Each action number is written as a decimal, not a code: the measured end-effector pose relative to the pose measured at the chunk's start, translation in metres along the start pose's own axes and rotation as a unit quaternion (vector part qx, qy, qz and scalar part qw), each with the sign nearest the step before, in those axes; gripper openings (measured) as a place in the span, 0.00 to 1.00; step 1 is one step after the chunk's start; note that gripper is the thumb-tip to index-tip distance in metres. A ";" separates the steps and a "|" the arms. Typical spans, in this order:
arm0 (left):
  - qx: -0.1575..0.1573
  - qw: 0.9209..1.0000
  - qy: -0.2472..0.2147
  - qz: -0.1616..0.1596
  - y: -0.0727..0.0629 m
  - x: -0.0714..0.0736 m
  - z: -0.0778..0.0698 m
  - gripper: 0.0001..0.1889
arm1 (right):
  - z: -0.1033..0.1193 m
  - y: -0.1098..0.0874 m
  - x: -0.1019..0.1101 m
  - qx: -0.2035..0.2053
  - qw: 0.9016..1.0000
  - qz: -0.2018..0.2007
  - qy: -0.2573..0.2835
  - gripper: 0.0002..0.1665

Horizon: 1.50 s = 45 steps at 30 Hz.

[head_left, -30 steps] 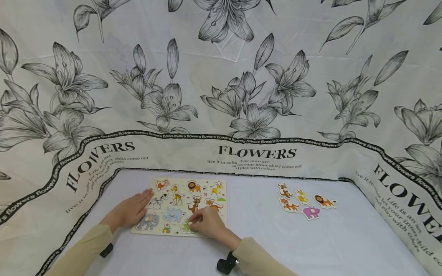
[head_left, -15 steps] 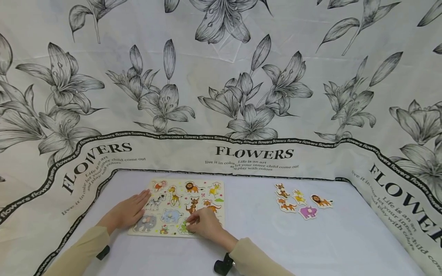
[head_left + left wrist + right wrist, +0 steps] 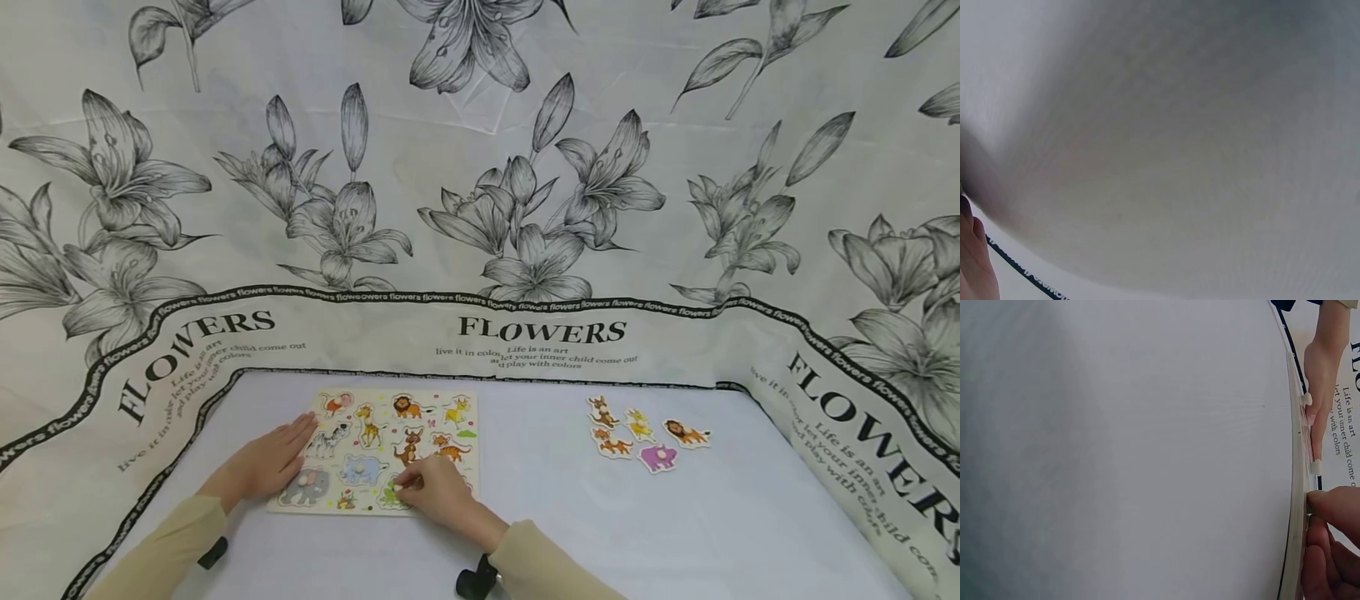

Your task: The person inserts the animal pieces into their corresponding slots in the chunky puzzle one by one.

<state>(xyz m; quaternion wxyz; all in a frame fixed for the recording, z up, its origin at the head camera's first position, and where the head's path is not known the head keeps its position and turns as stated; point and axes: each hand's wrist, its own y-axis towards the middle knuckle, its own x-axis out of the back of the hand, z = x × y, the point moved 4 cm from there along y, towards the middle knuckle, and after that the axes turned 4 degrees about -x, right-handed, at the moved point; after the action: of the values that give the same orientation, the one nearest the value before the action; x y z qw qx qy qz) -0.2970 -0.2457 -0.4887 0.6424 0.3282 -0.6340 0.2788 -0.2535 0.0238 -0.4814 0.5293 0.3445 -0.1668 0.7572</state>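
Pinching, as far as we can tell, a half-hidden green piece [image 3: 387,495] near the flat board [image 3: 375,510]'s front edge, our right hand [image 3: 437,493] curled, our left hand [image 3: 272,460] straight-fingered at its left edge, cropped in the wrist view, thin animal cutouts [image 3: 639,425] on white cloth [image 3: 712,517].

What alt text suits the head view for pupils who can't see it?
A person's right hand pinches a green piece on an animal puzzle board, while the left hand lies flat at the board's left edge. Five loose animal pieces, including a lion, lie to the right on a white surface before a flower-print cloth.
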 end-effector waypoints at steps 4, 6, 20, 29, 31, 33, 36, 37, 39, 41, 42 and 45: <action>0.001 1.000 0.006 0.000 -0.002 0.002 -0.001 0.28 | 0.002 -0.001 0.001 0.003 1.000 0.013 0.003 0.07; -0.001 1.000 0.008 0.000 -0.002 0.003 -0.001 0.28 | 0.002 -0.003 0.002 0.000 1.000 0.025 0.012 0.09; 0.005 1.000 -0.003 0.013 -0.003 0.003 -0.001 0.29 | -0.005 -0.013 0.011 -0.029 0.987 0.119 0.102 0.17; 0.002 1.000 -0.005 0.009 -0.002 0.002 -0.003 0.29 | -0.016 -0.026 0.022 -0.004 0.988 0.115 0.104 0.17; 0.002 1.000 -0.005 0.007 -0.002 0.002 -0.004 0.29 | -0.019 -0.029 0.027 0.006 0.989 0.110 0.101 0.17; 0.000 1.000 -0.004 0.004 -0.002 0.002 -0.004 0.29 | -0.024 -0.033 0.032 0.013 0.990 0.104 0.099 0.17; -0.005 1.000 -0.001 -0.004 -0.001 0.001 -0.003 0.28 | -0.032 -0.038 0.040 0.017 0.991 0.099 0.093 0.17; -0.007 1.000 0.001 -0.007 -0.001 0.000 -0.003 0.29 | -0.034 -0.040 0.044 0.017 0.991 0.098 0.093 0.17; -0.011 1.000 0.003 -0.015 -0.001 0.001 -0.002 0.28 | -0.040 -0.044 0.051 0.014 0.991 0.093 0.093 0.18; -0.014 1.000 0.003 -0.022 -0.002 0.002 -0.002 0.28 | -0.045 -0.047 0.059 0.017 0.992 0.090 0.089 0.17; -0.013 1.000 0.002 -0.021 -0.002 0.003 -0.002 0.28 | -0.047 -0.048 0.064 0.017 0.992 0.088 0.087 0.17; -0.013 1.000 0.001 -0.014 -0.002 0.005 -0.002 0.28 | -0.055 -0.052 0.077 0.018 0.993 0.078 0.083 0.16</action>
<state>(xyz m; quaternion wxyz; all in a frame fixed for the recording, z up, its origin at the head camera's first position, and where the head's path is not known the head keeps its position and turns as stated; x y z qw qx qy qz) -0.2944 -0.2455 -0.4837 0.6510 0.3284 -0.6321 0.2624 -0.2402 0.1304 -0.4725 0.4741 0.2760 -0.1356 0.8250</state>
